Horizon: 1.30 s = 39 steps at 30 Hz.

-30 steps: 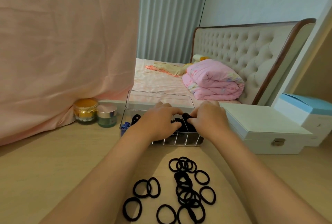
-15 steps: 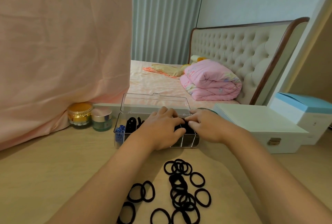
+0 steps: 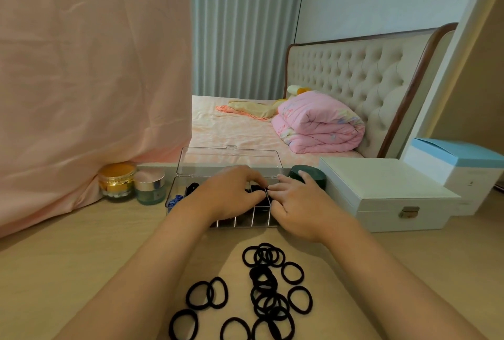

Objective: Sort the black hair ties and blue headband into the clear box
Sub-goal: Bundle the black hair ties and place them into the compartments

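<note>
Your left hand [image 3: 229, 195] curls its fingers onto ties [image 3: 253, 189] in the box [image 3: 240, 223] at centre; whether they pinch, I cannot tell. Your right hand [image 3: 297, 208] touches them, fingers straight, slightly spread. The headband [image 3: 174, 200] lies at the box's left end; loose ties [image 3: 267, 288] lie at lower centre.

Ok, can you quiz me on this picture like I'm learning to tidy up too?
1. True or false: the clear box has its lid open.
2. Where is the blue headband? A) in the box's left end B) on the bed C) on the white case
3. Short answer: are all the black hair ties in the box yet?

Key: 1 true. 2 A. 3 No, many lie loose on the table, in front of the box.
</note>
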{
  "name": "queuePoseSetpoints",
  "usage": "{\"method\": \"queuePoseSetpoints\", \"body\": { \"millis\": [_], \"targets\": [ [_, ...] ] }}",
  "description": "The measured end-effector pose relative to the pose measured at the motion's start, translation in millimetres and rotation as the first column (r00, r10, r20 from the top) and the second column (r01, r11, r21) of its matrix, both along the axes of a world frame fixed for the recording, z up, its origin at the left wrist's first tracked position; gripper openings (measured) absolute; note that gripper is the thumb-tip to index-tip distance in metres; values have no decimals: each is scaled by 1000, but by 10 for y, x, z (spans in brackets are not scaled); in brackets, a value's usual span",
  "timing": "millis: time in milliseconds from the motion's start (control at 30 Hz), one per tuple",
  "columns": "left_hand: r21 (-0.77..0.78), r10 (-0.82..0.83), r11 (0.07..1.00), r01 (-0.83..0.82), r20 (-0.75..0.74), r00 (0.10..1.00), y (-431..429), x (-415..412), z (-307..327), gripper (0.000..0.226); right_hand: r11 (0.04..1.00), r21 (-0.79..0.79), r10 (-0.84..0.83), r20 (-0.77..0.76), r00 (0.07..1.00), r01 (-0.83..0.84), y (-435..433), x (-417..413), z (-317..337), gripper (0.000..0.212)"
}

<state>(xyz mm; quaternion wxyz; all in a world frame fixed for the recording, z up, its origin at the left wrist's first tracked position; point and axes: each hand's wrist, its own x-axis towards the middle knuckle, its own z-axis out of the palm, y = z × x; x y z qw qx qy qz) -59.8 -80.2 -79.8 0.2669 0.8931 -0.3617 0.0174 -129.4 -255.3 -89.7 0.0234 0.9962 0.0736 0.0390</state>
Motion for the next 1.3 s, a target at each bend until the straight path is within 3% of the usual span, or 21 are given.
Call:
{"method": "queuePoseSetpoints", "body": {
  "millis": [133,300,500,767,900,1000,1133,1200,1300],
  "targets": [
    [159,-33,987,37,-23,999,-28,-46,-31,57,999,-36,-5,-32,999,4,54,29,-14,55],
    [344,-31,939,-9,113,993,-57,-43,-134,72,993,114,11,-4,1000,-11,-17,27,35,50],
    [333,-37,943,-23,173,984,-75,-34,-170,76,896,444,-27,79,997,-11,-110,-35,140,52],
    [283,-30,959,-32,213,977,-67,-73,-159,82,866,499,28,-23,999,-13,-111,-26,77,60],
    [263,4,964,-47,161,987,-34,-112,-75,84,780,625,-38,44,998,2,-156,-46,174,58],
    [189,20,981,-46,136,991,33,-183,23,79,751,660,-75,107,991,-14,-168,-80,278,56],
    [37,53,997,-61,192,980,177,-313,104,56,789,610,-73,212,974,-73,-66,-139,418,41],
    [15,54,998,-59,235,970,291,-415,129,38,799,594,-29,184,983,-88,45,-190,463,34],
    [154,25,987,-51,162,986,489,-588,159,14,841,538,58,4,998,-51,227,-295,505,31]
  ]
}}
